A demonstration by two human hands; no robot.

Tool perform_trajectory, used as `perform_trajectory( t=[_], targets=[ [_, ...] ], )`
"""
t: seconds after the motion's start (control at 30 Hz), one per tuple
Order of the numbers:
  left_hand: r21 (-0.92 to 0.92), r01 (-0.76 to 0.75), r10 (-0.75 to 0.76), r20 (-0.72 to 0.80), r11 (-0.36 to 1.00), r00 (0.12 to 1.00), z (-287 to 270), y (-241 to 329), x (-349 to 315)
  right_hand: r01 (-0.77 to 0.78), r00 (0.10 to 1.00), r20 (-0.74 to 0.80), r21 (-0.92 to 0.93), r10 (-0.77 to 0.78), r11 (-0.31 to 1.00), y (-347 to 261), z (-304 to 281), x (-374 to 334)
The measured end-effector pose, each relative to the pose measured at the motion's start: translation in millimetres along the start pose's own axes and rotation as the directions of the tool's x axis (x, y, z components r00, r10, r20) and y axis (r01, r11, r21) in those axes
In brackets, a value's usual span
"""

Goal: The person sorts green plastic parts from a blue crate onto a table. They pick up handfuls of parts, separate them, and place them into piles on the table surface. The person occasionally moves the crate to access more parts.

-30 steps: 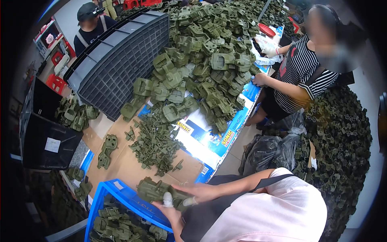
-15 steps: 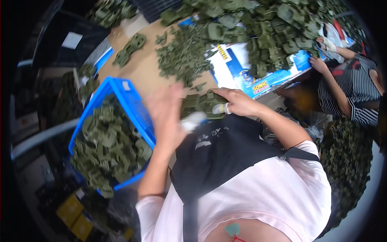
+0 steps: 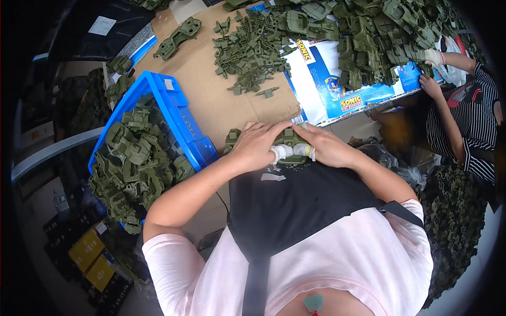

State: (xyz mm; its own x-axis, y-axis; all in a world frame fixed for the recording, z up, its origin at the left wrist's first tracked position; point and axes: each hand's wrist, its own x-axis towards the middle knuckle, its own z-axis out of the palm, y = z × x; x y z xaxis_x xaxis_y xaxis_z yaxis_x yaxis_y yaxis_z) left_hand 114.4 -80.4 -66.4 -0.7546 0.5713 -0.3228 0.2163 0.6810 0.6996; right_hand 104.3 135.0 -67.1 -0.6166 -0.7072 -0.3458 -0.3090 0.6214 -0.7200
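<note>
An olive-green plastic toy vehicle body lies at the table's near edge, against my black apron. My left hand is closed over its left part, with the fingers on top. From the other side my right hand grips it, and the fingertips of both hands almost meet. Both thumbs wear white coverings and press side by side on the near face. Most of the piece is hidden under my hands. Just beyond it lies a small loose green part, near a pile of small green parts.
On my left stands a blue crate full of green vehicle bodies. Another green body lies on the cardboard. Larger green pieces heap at the far right, where a co-worker in a striped top reaches in.
My left hand has come down from a blurred raised position onto the green vehicle body, beside my right hand. The view has shifted slightly.
</note>
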Motion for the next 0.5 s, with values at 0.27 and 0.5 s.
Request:
perform_trajectory(
  t=[0.27, 0.5],
  targets=[
    [0.204, -0.009, 0.006, 0.014, 0.979, 1.000, -13.8, 12.5, -9.5, 0.036, 0.995, -0.104, 0.314, -0.003, 0.949, 29.0, 15.0, 7.5],
    [-0.644, 0.031, -0.169, -0.153, 0.764, 0.974, -3.5, -39.1, -51.2, -0.005, 0.998, -0.056, 0.444, 0.033, 0.896, 58.1, 2.4, -4.4]
  ],
)
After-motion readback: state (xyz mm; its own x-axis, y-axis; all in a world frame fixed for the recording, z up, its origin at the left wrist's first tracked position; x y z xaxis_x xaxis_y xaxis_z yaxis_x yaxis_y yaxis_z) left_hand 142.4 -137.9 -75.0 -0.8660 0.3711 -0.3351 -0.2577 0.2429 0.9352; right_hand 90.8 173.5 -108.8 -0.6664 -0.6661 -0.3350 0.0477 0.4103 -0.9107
